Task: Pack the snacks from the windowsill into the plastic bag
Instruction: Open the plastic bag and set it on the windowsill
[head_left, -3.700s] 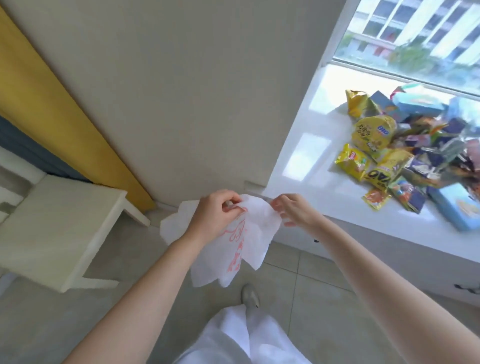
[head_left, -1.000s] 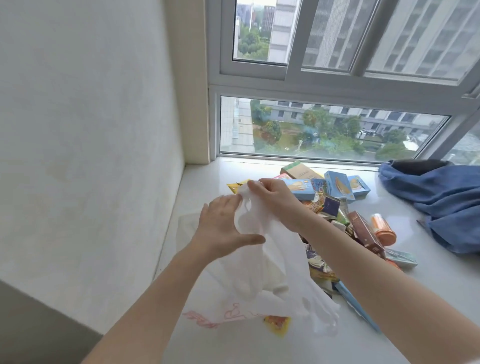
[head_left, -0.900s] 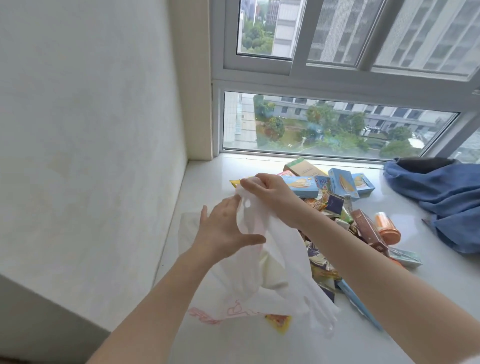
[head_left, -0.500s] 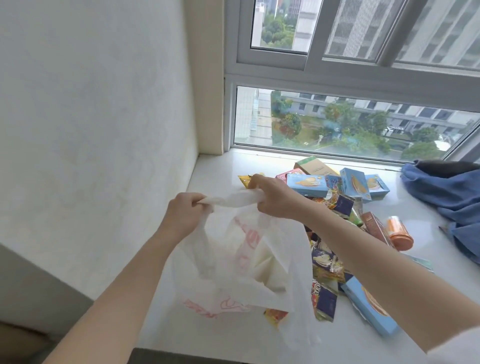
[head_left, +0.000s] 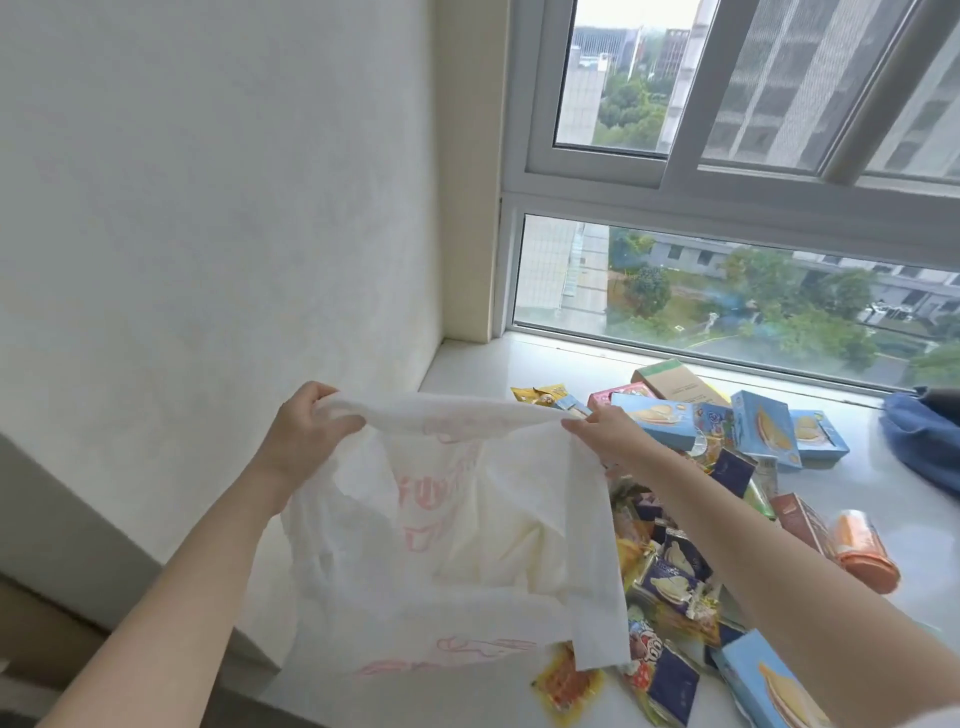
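Plastic bag (head_left: 457, 545), thin crinkled white, stretched between both hands.

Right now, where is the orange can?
In the head view, the orange can lies on its side on the windowsill, at the right edge of the snack pile, beside a brown box.

One plastic bag (head_left: 447, 545), two hands, one orange can (head_left: 865, 551)
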